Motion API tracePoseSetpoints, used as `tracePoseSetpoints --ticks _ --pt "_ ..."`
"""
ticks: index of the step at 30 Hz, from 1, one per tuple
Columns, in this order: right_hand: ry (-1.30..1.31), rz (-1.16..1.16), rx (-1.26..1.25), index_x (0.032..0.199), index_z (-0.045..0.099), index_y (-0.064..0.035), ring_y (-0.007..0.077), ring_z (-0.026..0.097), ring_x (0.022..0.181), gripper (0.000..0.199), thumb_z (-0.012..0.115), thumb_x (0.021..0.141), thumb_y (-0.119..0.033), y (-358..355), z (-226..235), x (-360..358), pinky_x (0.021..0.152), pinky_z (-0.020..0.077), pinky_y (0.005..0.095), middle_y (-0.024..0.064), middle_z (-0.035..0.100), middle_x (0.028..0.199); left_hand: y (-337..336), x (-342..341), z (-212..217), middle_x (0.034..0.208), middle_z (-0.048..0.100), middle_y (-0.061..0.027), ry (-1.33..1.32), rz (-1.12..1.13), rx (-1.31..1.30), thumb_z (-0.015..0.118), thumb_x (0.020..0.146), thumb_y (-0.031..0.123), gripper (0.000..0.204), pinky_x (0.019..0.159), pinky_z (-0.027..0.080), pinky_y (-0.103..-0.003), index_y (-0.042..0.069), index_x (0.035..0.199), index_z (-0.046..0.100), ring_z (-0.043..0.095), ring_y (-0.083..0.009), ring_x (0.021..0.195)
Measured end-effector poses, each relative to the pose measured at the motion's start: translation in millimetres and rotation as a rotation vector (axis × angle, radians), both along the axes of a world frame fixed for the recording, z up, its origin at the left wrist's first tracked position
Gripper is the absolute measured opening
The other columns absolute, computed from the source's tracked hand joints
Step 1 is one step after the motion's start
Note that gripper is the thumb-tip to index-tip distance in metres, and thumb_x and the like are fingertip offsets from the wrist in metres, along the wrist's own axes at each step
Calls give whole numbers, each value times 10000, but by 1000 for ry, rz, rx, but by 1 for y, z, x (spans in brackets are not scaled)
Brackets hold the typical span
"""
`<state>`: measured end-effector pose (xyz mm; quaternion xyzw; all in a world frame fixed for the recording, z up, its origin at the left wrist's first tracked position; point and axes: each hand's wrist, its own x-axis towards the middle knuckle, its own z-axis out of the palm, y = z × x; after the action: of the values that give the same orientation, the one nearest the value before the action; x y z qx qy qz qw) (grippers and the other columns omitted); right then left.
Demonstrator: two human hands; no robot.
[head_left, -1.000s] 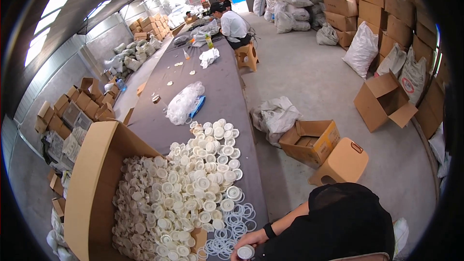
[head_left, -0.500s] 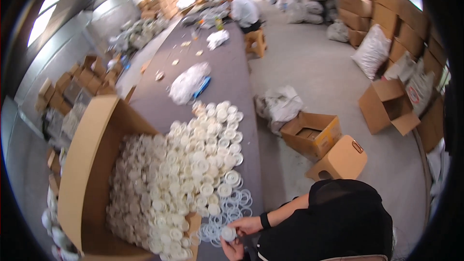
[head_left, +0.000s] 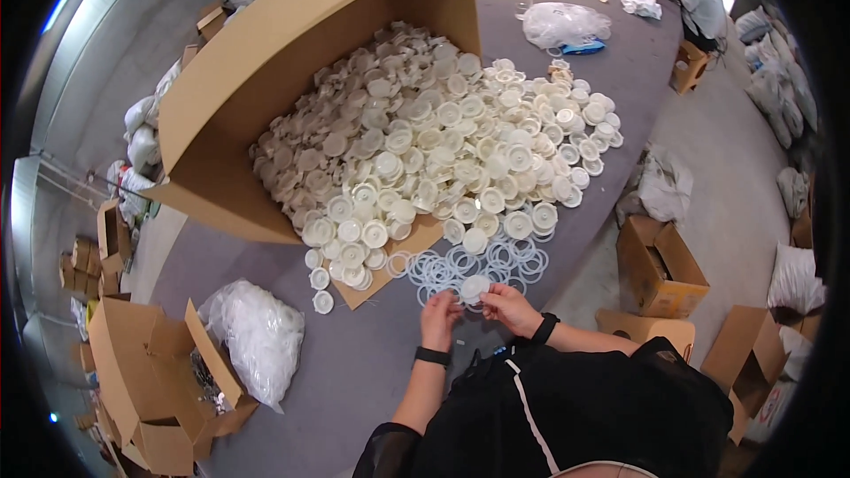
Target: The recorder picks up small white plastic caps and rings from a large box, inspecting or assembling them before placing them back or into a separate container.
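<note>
Disc [head_left: 475,287]: held in the lower middle of the frame, beside the rings.
Hands: the disc is pinched from either side by the fingertips of the left hand [head_left: 439,314] and right hand [head_left: 509,308].
Ring fit: whether one is seated on the held disc cannot be told.
Rings [head_left: 434,271]: many are left loose on the surface [head_left: 354,372].
Heap [head_left: 425,142]: discs are spilled from the carton [head_left: 212,80], upper centre; seemingly, much is left.
</note>
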<state>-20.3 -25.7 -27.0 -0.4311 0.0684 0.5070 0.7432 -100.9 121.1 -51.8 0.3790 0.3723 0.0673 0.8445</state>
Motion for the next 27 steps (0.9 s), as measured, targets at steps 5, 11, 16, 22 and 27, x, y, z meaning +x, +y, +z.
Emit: tracePoseSetpoints --ticks 5,11,16,22,27 --pt "-147 -135 56 977 493 -27 80 523 616 208 517 817 -157 3 1 33 579 444 207 28 560 814 101 -16 -27 700 497 -26 132 453 532 527 786 102 71 557 394 -202 56 807 478 476 -95 621" --pt "-127 -208 17 1163 365 2 141 561 700 411 493 822 -189 5 18 51 602 454 227 93 546 1006 204 -73 -59 993 485 -192 712 382 1578 521 685 24 343 845 354 -378 -37 1019 467 473 -336 922" --pt "14 -44 -7 1073 461 -24 134 568 698 314 492 820 -207 0 -6 27 594 460 231 89 564 947 190 -75 -41 939 514 -150 925 107 1652 542 696 56 262 782 367 -402 8 949 501 489 -319 878" --pt "37 131 -74 1071 477 -33 122 566 678 302 473 836 -222 8 -17 17 628 466 245 81 567 939 144 -75 -48 766 505 -67 447 586 1241 492 798 128 131 633 402 -298 17 866 501 491 -186 709" --pt "-47 65 -154 1092 465 -29 115 561 695 342 498 825 -241 19 1 7 599 462 217 77 561 918 37 -21 -8 662 484 12 30 212 375 468 831 147 97 504 368 -191 60 856 503 455 -63 556"
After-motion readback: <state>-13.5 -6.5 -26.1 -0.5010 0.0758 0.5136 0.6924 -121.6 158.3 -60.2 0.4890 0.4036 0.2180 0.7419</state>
